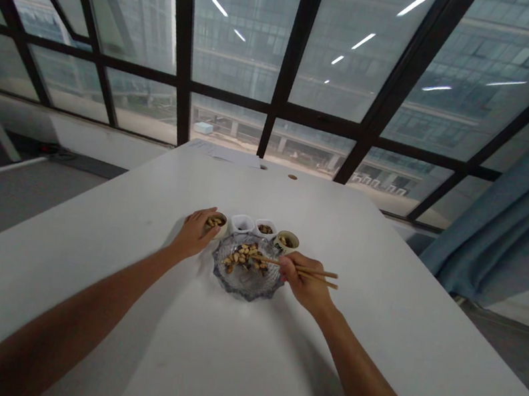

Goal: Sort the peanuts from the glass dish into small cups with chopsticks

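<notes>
My right hand (304, 279) is closed round a pair of wooden chopsticks (317, 273), whose tips reach into a clear glass dish with a scalloped rim (249, 290). Mixed nuts or seeds (242, 255), some pale and some dark, lie in that dish. Curled round the side of a small round cup (222, 226) at the left is my left hand (195, 234); pale pieces show inside the cup. Beside it stand a white bowl (242, 224) with a little dark matter, a white bowl (266, 229) of brown pieces, and a patterned cup (286, 241) holding pale pieces.
The dishes stand on a white table (228, 354). Papers (226, 154) and a small brown round object (292, 177) lie at its far edge. Beyond are large dark-framed windows (280, 59), with a blue curtain (517, 206) on the right.
</notes>
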Tool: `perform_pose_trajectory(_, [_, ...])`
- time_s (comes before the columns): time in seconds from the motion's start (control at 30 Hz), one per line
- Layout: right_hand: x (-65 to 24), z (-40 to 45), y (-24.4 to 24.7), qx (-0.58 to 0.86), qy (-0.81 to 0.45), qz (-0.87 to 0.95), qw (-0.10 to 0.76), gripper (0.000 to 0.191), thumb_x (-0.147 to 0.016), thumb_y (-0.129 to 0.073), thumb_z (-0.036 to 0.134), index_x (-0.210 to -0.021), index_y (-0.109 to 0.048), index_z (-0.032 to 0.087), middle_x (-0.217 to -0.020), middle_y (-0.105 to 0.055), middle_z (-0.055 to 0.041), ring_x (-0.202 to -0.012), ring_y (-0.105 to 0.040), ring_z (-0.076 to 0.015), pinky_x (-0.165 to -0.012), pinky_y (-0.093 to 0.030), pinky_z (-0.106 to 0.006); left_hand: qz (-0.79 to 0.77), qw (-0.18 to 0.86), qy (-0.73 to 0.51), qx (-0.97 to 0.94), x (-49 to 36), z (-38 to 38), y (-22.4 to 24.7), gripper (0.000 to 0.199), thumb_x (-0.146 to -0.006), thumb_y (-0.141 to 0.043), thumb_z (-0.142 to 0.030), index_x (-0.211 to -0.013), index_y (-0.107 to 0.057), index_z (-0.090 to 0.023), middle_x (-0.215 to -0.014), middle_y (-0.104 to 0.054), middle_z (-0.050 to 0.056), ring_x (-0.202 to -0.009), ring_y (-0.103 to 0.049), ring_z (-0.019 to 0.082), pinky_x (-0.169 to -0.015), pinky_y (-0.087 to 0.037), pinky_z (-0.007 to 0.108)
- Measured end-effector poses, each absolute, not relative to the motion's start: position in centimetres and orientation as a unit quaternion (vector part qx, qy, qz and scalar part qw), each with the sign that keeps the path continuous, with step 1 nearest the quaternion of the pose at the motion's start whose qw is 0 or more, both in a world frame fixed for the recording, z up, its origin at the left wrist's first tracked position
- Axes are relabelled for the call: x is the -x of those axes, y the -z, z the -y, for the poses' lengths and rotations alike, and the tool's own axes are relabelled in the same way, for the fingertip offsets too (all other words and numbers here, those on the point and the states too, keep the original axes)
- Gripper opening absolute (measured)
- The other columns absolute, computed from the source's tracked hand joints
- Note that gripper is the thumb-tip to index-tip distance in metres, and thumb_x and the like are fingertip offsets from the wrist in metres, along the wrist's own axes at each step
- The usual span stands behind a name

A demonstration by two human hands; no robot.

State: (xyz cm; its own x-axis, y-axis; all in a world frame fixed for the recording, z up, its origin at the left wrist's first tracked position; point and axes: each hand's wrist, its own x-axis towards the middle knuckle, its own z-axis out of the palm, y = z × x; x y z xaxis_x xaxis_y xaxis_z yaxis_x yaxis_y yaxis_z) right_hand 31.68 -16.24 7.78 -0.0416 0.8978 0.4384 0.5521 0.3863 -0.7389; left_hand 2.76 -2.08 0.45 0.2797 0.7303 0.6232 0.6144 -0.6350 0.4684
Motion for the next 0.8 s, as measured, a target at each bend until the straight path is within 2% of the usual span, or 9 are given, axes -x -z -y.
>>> perform_pose_trajectory(0.17, [-32.6,16.6,-7.9,0.546,-0.198,0.632,0.513,0.049,-0.093,-0.051,0.059,-0.068,-0.064,0.019,-0.056,-0.065,-0.0028,-0.044,-0.060,-0.0139,-0.043,-0.047,-0.024,-0.414,0.084,-0.433,-0.796,-2.6,1.9,0.1,0.047,-0.091,-0.051,-0.045,-0.131,-0.050,-0.020,-0.139,-0.057,0.013,-0.130,-0.052,0.028,-0.110,-0.041,0.050])
perform_pose_trajectory(0.27, [-32.6,17.1,-8.3,0.534,-0.235,0.646,0.493,0.051,-0.093,-0.050,0.061,-0.067,-0.065,0.019,-0.051,-0.062,-0.0015,-0.039,-0.056,-0.0125,-0.038,-0.043,-0.023,-0.411,0.089,-0.440,-0.794,-2.5,1.8,0.4,0.050,-0.090,-0.052,-0.045,-0.132,-0.049,-0.019,-0.140,-0.056,0.014,-0.130,-0.052,0.028,-0.111,-0.041,0.051])
perform_pose_trajectory(0.47, [-31.5,17.6,-8.4,0.509,-0.254,0.697,0.437,0.052,-0.093,-0.052,0.059,-0.062,-0.064,0.019,-0.051,-0.063,-0.0017,-0.043,-0.057,-0.0123,-0.042,-0.045,-0.022,-0.407,0.096,-0.446,-0.792,-2.6,1.7,0.6,0.050,-0.090,-0.052,-0.047,-0.132,-0.049,-0.019,-0.141,-0.055,0.014,-0.131,-0.052,0.028,-0.111,-0.041,0.051])
perform_pose_trajectory(0.57, [-31.3,17.6,-8.2,0.508,-0.259,0.695,0.439,0.052,-0.092,-0.053,0.058,-0.059,-0.062,0.019,-0.050,-0.063,-0.0014,-0.041,-0.057,-0.0117,-0.040,-0.043,-0.021,-0.405,0.100,-0.447,-0.791,-2.6,1.8,0.6,0.050,-0.090,-0.052,-0.047,-0.131,-0.050,-0.019,-0.142,-0.055,0.014,-0.131,-0.051,0.028,-0.112,-0.040,0.052])
perform_pose_trajectory(0.67, [-31.5,17.2,-7.8,0.516,-0.279,0.648,0.486,0.052,-0.089,-0.056,0.062,-0.062,-0.063,0.018,-0.050,-0.063,-0.0015,-0.037,-0.056,-0.0117,-0.036,-0.042,-0.021,-0.404,0.104,-0.448,-0.790,-2.7,1.8,0.6,0.050,-0.091,-0.052,-0.046,-0.132,-0.050,-0.019,-0.143,-0.054,0.014,-0.132,-0.051,0.028,-0.112,-0.040,0.051])
perform_pose_trajectory(0.8, [-32.2,16.1,-6.9,0.524,-0.316,0.500,0.613,0.056,-0.076,-0.064,0.072,-0.065,-0.063,0.017,-0.046,-0.060,-0.0011,-0.032,-0.051,-0.0117,-0.030,-0.038,-0.022,-0.404,0.106,-0.450,-0.789,-2.6,1.8,0.7,0.049,-0.091,-0.053,-0.045,-0.133,-0.049,-0.020,-0.144,-0.053,0.013,-0.132,-0.051,0.028,-0.112,-0.040,0.051])
